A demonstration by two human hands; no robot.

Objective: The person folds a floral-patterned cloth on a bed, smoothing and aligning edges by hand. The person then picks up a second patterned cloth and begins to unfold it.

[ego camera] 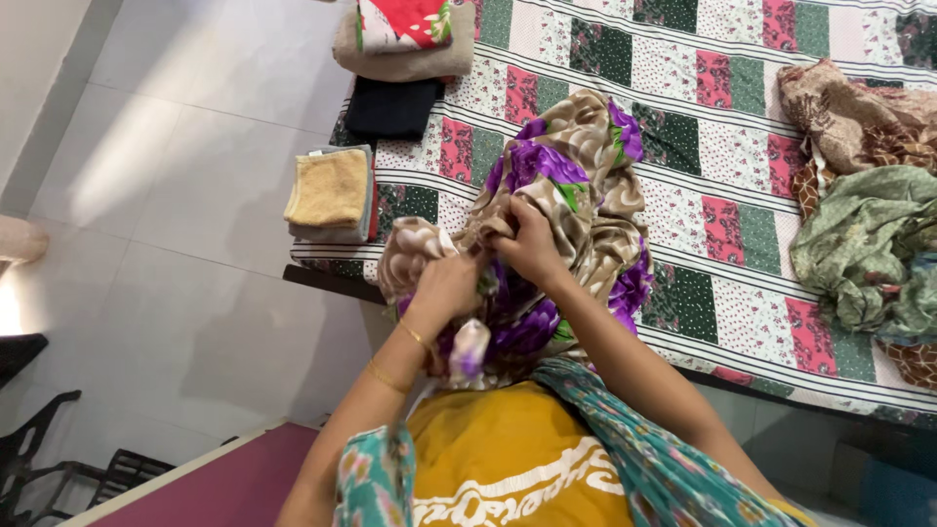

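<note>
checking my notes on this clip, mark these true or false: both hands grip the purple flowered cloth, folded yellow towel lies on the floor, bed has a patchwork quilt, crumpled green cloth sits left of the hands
1. Both hands, left hand and right hand, grip the beige and purple flowered cloth: true.
2. The folded yellow towel lies on the floor: false, it lies on the bed's edge.
3. The bed has a patchwork quilt: true.
4. The crumpled green cloth sits left of the hands: false, it is to the right.

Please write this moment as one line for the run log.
left hand: grips floral cloth | right hand: grips same cloth | cloth: bunched, over patchwork bedspread edge | nearby: folded towels
</note>
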